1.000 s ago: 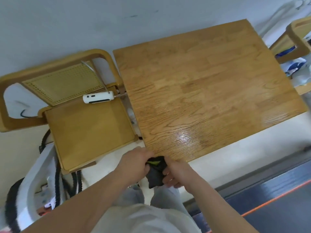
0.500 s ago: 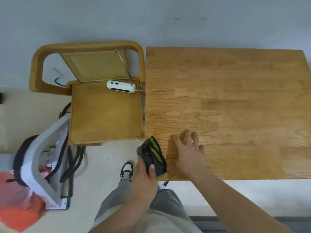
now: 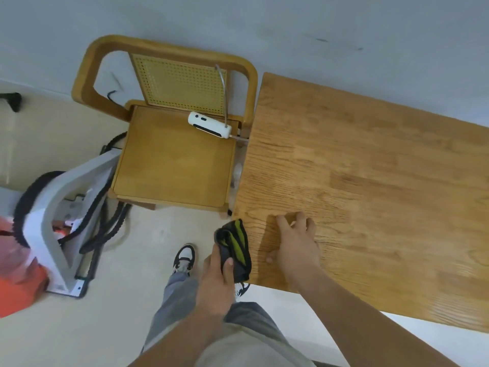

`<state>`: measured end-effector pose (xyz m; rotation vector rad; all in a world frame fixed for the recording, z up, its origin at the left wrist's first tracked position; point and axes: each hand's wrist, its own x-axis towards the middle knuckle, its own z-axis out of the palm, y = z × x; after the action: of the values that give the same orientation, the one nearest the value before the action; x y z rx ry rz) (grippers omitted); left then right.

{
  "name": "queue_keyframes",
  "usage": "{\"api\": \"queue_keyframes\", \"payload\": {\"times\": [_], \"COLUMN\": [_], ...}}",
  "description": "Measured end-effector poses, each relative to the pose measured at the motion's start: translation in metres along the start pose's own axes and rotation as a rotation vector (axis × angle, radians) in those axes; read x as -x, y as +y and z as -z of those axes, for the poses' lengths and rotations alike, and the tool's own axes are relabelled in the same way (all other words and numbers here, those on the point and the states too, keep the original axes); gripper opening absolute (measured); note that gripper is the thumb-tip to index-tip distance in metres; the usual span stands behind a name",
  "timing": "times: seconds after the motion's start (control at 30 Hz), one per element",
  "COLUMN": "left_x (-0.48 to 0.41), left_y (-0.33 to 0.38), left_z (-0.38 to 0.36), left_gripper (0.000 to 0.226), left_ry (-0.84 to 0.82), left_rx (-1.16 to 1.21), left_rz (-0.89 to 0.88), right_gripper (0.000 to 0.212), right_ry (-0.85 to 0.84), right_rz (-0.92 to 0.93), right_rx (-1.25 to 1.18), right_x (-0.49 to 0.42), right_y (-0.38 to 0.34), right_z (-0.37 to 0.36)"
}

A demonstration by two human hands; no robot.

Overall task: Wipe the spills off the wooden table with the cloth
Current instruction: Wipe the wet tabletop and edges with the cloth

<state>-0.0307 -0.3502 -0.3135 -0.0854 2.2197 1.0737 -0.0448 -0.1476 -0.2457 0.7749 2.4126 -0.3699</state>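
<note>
Left hand: fingers and thumb curled round the cloth, which it grips bunched and alone. Cloth: dark with yellow-green stripes, held at the near left corner of the tabletop, partly over the left edge; whether it touches the wood cannot be told. Right hand: holds nothing, rests on the tabletop just beside the cloth, near the same corner, fingers loosely bent with the tips on the wood. Change: a second ago both hands held the cloth together in front of the near edge; the right hand has since let go and moved onto the tabletop, where half a second ago its fingers lay flatter than now, and the cloth has passed to the left hand and come up to the corner. Meaning for the task: the cloth is readied but, by judgement, wiping has not yet begun; the right hand seems to be bracing or feeling the surface. Spills: none plainly visible on the wood in this view. Also present: chair against the left edge, white device on its seat.
</note>
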Motion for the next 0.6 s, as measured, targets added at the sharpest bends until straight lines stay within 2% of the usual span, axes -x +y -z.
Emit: {"api": "queue_keyframes", "payload": {"times": [0.1, 0.2, 0.3, 0.37, 0.5, 0.6], "left_x": [-0.005, -0.059, -0.117, -0.13, -0.077, -0.034], "left_y": [0.002, 0.039, 0.1, 0.123, 0.087, 0.043], "left_z": [-0.002, 0.003, 0.016, 0.015, 0.006, 0.007], "left_gripper": [0.055, 0.044, 0.046, 0.048, 0.062, 0.065], "left_ry": [0.013, 0.003, -0.077, -0.07, 0.057, 0.025], "left_rx": [-0.084, -0.183, -0.092, -0.099, -0.265, -0.296], "left_rz": [0.03, 0.044, 0.06, 0.065, -0.114, -0.149], "right_gripper": [0.094, 0.099, 0.1, 0.099, 0.072, 0.066], "right_ry": [-0.009, -0.009, -0.031, -0.052, -0.053, 0.015], "right_rz": [-0.011, -0.01, -0.015, -0.017, 0.002, 0.032], "right_rx": [-0.008, -0.018, -0.005, 0.009, 0.083, 0.061], "right_x": [-0.002, -0.003, 0.001, 0.005, -0.011, -0.048], "right_y": [-0.001, -0.001, -0.001, 0.0, -0.001, -0.011], "right_z": [0.001, -0.001, 0.0, 0.005, 0.045, 0.082]}}
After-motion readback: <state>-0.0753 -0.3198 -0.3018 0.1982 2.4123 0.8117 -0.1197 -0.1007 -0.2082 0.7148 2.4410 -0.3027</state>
